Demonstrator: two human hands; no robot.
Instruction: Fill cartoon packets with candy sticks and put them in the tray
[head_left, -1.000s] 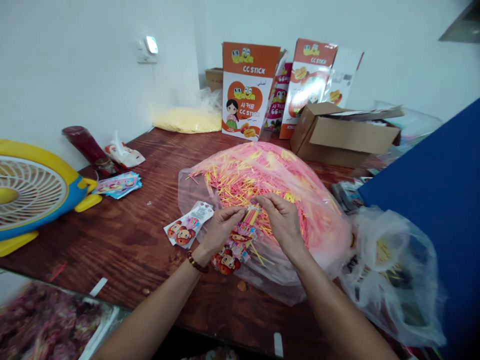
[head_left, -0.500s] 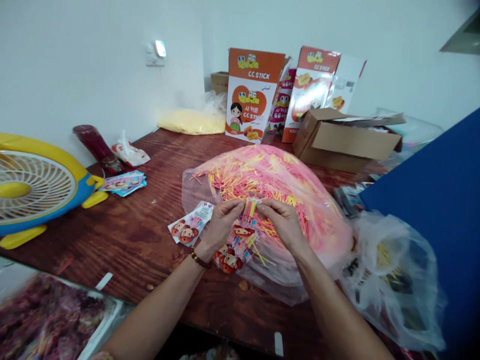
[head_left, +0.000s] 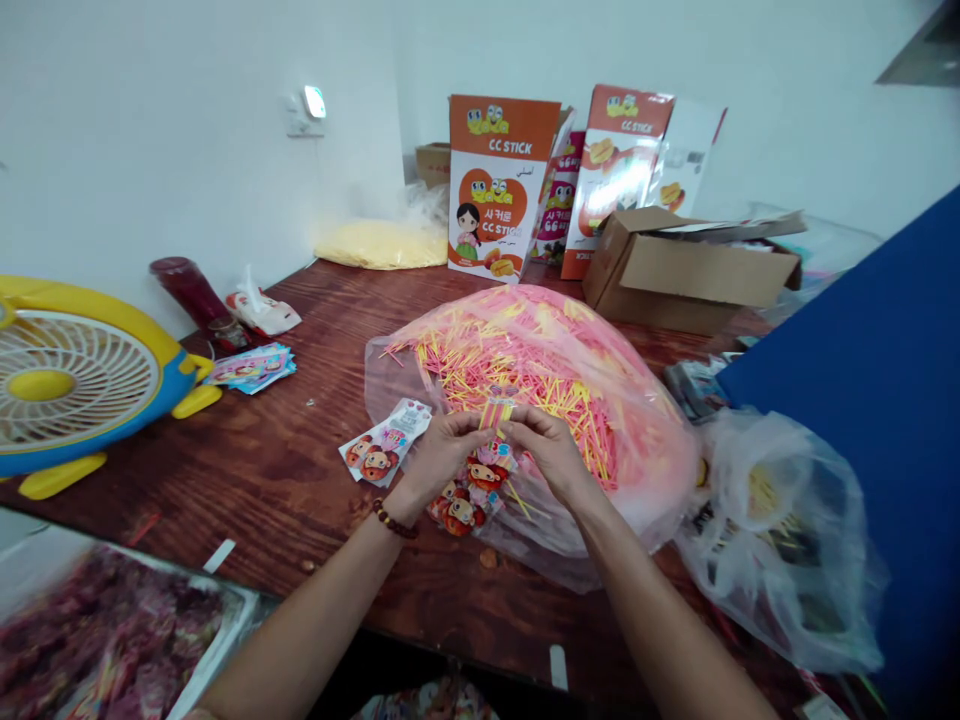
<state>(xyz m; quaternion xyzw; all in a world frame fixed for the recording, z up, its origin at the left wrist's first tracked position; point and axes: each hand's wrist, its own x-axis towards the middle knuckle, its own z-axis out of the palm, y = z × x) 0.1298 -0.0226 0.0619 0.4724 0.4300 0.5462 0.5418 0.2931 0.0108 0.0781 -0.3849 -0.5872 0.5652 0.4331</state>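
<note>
Between my two hands is a small printed packet (head_left: 491, 470) with a red-haired cartoon figure, held upright. Pink and yellow sticks (head_left: 496, 412) show at its top. The fingers of my left hand (head_left: 442, 450) pinch its left side, and those of my right hand (head_left: 547, 450) pinch the right. Just beyond lies a big clear bag (head_left: 645, 420) full of loose pink and yellow sticks (head_left: 525, 370). More printed packets (head_left: 457, 510) lie below my hands, with a few yellow sticks beside them. Left of my left hand, other packets (head_left: 384, 440) rest on the table.
A yellow and blue fan (head_left: 90, 370), a dark red bottle (head_left: 191, 295), tissues (head_left: 262, 310) and blue packets (head_left: 255, 368) stand left. Behind are a CC Stick box (head_left: 502, 190) and an opened carton (head_left: 697, 275). A clear plastic bag (head_left: 787, 540) hangs right; a tray (head_left: 240, 620) sits front left.
My fingers have shifted slightly lower on the packet, and my right hand has come closer to the left. The packet stays between them; the view has moved a little.
</note>
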